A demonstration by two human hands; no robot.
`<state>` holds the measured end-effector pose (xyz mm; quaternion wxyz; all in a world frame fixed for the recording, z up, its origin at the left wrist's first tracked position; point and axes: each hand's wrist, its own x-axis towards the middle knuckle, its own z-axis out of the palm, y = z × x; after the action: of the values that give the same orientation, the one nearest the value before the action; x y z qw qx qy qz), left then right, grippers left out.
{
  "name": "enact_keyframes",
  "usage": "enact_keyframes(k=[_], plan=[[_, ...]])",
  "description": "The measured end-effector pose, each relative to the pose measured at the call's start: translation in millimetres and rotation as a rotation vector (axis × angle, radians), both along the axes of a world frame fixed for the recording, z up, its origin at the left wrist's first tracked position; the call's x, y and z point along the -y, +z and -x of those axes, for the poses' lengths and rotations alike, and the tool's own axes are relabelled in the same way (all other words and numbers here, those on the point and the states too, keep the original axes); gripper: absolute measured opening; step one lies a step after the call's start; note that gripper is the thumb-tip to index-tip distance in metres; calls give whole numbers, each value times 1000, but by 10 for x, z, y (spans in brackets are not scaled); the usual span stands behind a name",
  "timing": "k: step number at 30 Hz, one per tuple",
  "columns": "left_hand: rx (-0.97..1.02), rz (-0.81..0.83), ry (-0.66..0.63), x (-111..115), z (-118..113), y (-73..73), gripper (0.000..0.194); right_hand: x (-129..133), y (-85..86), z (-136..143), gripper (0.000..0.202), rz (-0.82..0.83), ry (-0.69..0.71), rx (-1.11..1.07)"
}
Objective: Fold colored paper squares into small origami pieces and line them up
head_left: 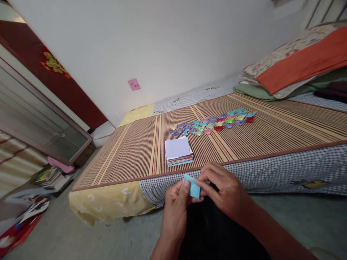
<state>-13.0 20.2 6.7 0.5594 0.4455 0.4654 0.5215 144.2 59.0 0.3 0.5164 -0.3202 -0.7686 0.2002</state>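
A small folded piece of light blue paper [194, 189] is held in front of the bed's near edge. My left hand [176, 206] grips its left side, the thumb lying on top. The fingers of my right hand [223, 184] pinch its upper right edge. Just beyond my hands, a stack of square paper sheets [178, 148] rests on the striped mat, a pale lilac sheet uppermost. Behind the stack, several small folded paper pieces [210, 126] in blue, purple, pink, green, yellow and red stand in slanting rows.
The striped mat [135, 151] covers the bed. Folded bedding and an orange-edged pillow [303, 61] lie at the back right. A pink note [134, 84] is on the wall. Books [51, 178] and a glass-panelled door [35, 108] are at the left.
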Motion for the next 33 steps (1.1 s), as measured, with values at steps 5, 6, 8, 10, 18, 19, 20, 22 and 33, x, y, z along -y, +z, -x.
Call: enact_keyframes(k=[5,6,8,10,18,19,20,22,33], plan=[[-71,-30,-103,-35,95,14,39,-24,-36,-16,24,297,114,-27],[-67,-36,-90,-36,95,0,38,-23,-45,-17,24,375,137,-43],[-56,-56,-20,-33,74,-44,36,-15,-62,-12,22,473,173,-71],[-46,-73,55,-23,37,-87,31,-1,-72,-2,21,504,187,-88],[-243,-157,63,2,12,-76,24,-15,17,19,8,425,138,34],[-297,-170,70,4,15,-80,23,-19,34,43,4,424,138,29],[-351,-182,80,5,15,-88,22,-20,48,73,5,404,131,21],[-420,-195,108,4,14,-100,21,-18,68,138,7,354,128,4],[-139,39,-182,-78,314,93,34,-128,114,181,20,580,292,-159]])
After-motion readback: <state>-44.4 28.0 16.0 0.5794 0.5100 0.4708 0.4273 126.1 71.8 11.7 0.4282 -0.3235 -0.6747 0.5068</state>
